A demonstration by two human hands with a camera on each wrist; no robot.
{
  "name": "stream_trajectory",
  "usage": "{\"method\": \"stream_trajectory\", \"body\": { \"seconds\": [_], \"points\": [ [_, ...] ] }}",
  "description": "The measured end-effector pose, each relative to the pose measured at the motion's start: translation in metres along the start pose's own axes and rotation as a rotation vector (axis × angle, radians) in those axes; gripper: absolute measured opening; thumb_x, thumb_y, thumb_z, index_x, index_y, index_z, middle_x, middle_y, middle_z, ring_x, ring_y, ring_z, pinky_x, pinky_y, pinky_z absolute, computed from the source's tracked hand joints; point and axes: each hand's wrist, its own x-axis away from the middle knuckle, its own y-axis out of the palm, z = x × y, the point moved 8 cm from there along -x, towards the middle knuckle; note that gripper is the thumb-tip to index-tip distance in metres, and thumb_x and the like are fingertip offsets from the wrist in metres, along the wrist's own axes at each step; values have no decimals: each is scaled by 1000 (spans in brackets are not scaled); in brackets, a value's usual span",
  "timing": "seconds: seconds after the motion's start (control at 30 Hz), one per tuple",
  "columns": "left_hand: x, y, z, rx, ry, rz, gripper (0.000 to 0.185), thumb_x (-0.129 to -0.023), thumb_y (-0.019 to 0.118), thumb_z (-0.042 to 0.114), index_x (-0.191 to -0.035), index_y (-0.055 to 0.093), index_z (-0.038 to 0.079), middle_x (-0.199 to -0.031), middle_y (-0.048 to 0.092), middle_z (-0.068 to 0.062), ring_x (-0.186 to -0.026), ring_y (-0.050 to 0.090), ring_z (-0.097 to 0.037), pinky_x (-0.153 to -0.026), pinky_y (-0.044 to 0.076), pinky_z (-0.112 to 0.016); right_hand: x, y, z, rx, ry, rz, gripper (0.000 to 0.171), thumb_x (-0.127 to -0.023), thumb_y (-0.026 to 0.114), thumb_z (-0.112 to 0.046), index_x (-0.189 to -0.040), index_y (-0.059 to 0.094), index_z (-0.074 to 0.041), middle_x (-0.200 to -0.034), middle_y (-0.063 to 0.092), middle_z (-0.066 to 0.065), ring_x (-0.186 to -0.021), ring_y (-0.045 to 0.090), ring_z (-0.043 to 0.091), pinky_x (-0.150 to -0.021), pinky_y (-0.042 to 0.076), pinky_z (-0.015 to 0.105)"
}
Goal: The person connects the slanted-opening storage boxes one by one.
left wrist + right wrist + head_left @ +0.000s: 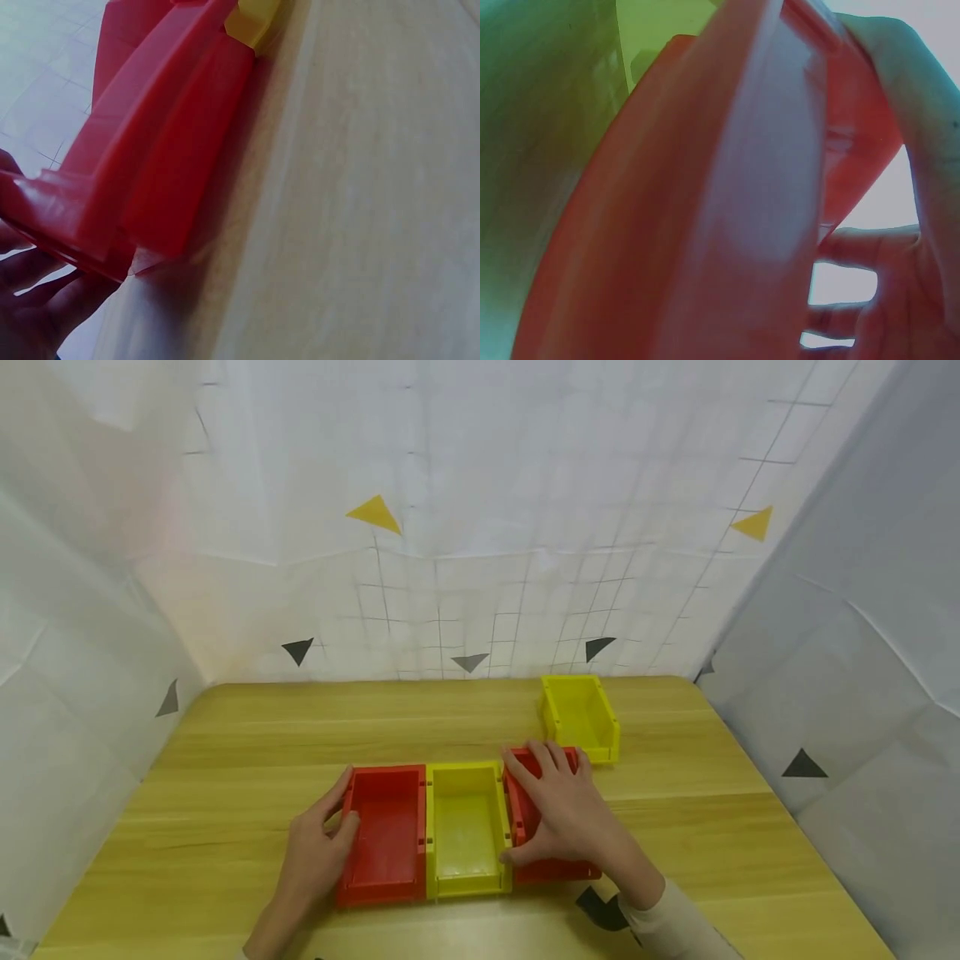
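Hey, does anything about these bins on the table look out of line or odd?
One thing: the second yellow bin sits apart, farther back, while three bins stand in a touching row. The left hand holds the left red bin, the right hand covers the right red bin. Nothing looks damaged or spilled.

Three open bins in a row, we hold the two outer ones.
We see left red bin (384, 835), middle yellow bin (467, 831), right red bin (551, 860) touching side by side, upright, empty, on the bench (225, 752).
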Motion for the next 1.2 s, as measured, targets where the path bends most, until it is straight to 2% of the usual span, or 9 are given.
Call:
{"method": "stream_trajectory", "body": {
  "seconds": [0.1, 0.23, 0.6, 0.77, 0.87, 1.03, 1.2],
  "points": [
    [-1, 0, 0, 1, 1, -4, 57, -94, 50, 14, -144, 33, 34, -142, 39, 7, -116, 49, -17, -79, 52, -30, 0, 1, 0, -5, 4, -5, 124, -46, 42, -95, -148, 28, -26, -145, 28, 13, -128, 25, 35, -96, 18, 69],
    [0, 0, 1, 1, 2, -8, 57, -94, 50, 12, -144, 33, 34, -142, 38, 6, -120, 47, -19, -83, 50, -33, 0, 3, -1, 1, -5, -4, 125, -46, 41, -95, -148, 28, -26, -145, 28, 15, -128, 25, 34, -96, 18, 68],
    [0, 0, 1, -10, -5, -5, 57, -94, 51, 13, -145, 33, 31, -142, 40, 5, -116, 49, -19, -78, 53, -33, 0, 4, -1, -15, 11, -37, 125, -46, 42, -95, -149, 25, -27, -147, 24, 14, -130, 23, 35, -97, 16, 70],
    [1, -1, 2, -18, -4, -5, 56, -94, 50, 14, -146, 34, 27, -142, 39, 4, -120, 47, -21, -82, 50, -36, 1, 6, -1, -37, 13, -46, 124, -47, 51, -91, -149, 24, -26, -148, 23, 14, -131, 22, 37, -96, 15, 71],
    [1, -1, 3, -14, 5, -1, 56, -94, 51, 13, -146, 34, 25, -142, 40, 4, -120, 47, -19, -81, 51, -35, 1, 8, -1, -36, 9, -41, 124, -47, 55, -89, -149, 24, -26, -148, 23, 15, -130, 23, 38, -96, 15, 71],
    [1, -2, 5, -6, 11, -1, 57, -94, 50, 12, -145, 33, 30, -142, 40, 4, -118, 48, -19, -78, 52, -29, 2, 14, 0, -31, -5, -42, 125, -46, 60, -87, -149, 23, -26, -147, 25, 16, -131, 22, 38, -96, 15, 71],
    [1, -1, 5, 0, 5, -5, 57, -94, 50, 12, -145, 33, 29, -142, 40, 4, -110, 51, -18, -72, 52, -25, 3, 19, 1, -36, -6, -52, 129, -43, 58, -88, -150, 23, -24, -148, 22, 15, -131, 21, 38, -96, 15, 72]
  ]
}}
